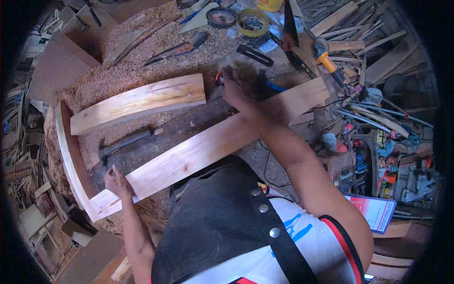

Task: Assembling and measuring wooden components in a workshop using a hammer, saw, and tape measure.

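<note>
A long pale wooden plank (198, 151) lies slantwise across the workbench, from lower left to upper right. My left hand (118, 183) rests on its lower left end, fingers pressed on the wood. My right hand (239, 85) reaches over the plank and grips a tool with a red and blue handle (274, 86) on the bench; the hand is blurred. A second, shorter plank (139, 102) lies beyond, to the left of that hand. A hammer (120, 144) lies between the two planks.
Wood shavings (137, 52) cover the far bench. A handsaw (177, 49), a roll of tape (252, 22) and a yellow-handled tool (326, 59) lie at the back. Scrap timber (364, 42) is heaped at the right. A thin board (71, 161) edges the left.
</note>
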